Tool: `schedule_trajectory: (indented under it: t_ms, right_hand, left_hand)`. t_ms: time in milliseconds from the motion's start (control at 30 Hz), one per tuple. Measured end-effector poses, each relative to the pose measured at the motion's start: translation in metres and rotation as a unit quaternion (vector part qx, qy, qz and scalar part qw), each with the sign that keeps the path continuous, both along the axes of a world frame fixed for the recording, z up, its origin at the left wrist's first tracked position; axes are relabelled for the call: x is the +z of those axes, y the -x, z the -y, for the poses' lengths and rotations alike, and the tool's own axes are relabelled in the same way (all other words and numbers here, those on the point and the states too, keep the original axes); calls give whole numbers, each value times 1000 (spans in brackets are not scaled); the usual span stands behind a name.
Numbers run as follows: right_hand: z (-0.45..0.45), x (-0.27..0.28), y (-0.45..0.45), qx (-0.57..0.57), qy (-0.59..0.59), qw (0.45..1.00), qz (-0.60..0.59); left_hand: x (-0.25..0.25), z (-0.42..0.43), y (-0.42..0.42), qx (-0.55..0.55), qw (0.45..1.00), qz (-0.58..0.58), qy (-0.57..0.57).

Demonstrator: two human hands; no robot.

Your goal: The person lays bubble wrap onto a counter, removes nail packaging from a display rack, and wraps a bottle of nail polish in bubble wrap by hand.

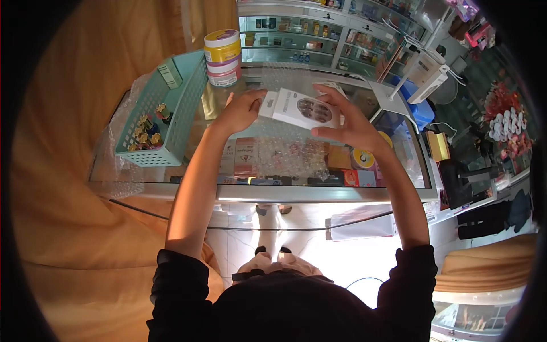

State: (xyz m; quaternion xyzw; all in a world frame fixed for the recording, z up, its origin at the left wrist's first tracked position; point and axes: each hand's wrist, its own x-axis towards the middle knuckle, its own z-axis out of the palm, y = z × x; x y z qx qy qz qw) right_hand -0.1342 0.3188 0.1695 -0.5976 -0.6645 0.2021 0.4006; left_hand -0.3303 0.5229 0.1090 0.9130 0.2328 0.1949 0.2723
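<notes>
A white box (288,108) with an oval window is held above the glass counter; several dark, glossy oval pieces show through the window. My left hand (240,111) pinches the box's left end, where a pale flap or tab sticks out. On the other side, my right hand (354,126) grips the right end, with thumb below and fingers above. Bubble wrap (290,157) lies on the glass beneath the box, and another sheet lies behind it. Whether the box's left end is open, I cannot tell.
A teal basket (187,122) at the left holds small gold-topped bottles (147,134) and a mint carton (170,74). Beside it, a yellow jar (222,47) is stacked on a pink jar (223,74). A metal stand (393,96) rises at the right. Stocked glass shelves (290,41) stand behind.
</notes>
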Motion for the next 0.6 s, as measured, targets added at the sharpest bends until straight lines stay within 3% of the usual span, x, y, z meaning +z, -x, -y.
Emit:
schedule_trajectory:
  t_ms: [133,233,267,333,467,600]
  right_hand:
    - [3,-3,9,75,70,995,1]
    - [1,-14,14,86,52,994,41]
    - [3,-15,16,86,52,994,41]
    - [7,-16,21,41,46,987,149]
    - [7,-18,22,41,37,993,109]
    - [7,-28,24,49,29,987,152]
  left_hand:
    - [7,4,3,0,1000,16,-7]
    - [5,5,3,-3,1000,12,-6]
    - [4,4,3,-4,1000,17,-14]
    - [4,3,3,-5,1000,15,-4]
    - [2,2,1,3,1000,5,-20]
    - [4,6,0,12,1000,0,-24]
